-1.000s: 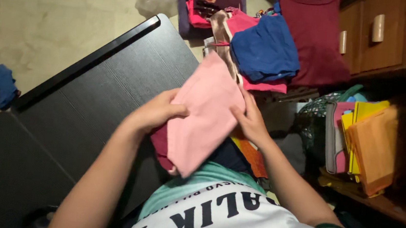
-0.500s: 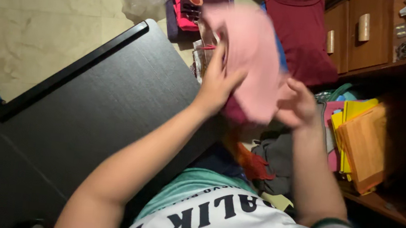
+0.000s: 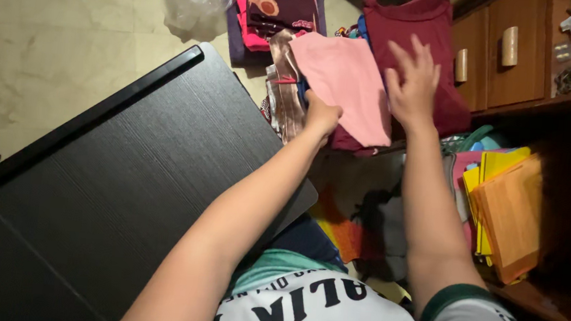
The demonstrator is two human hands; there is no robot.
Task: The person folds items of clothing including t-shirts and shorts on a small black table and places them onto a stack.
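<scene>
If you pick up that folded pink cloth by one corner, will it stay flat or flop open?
Probably flop: the pink cloth is thin fabric, sagging over the pile's edge. It likely weighs little, since the left hand grips just its edge. The right hand hovers open beside it.

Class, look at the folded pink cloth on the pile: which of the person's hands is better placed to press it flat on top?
The right hand: it hovers open, fingers spread, beside the pink cloth. The left hand is curled at the cloth's near edge, seemingly gripping it.
</scene>
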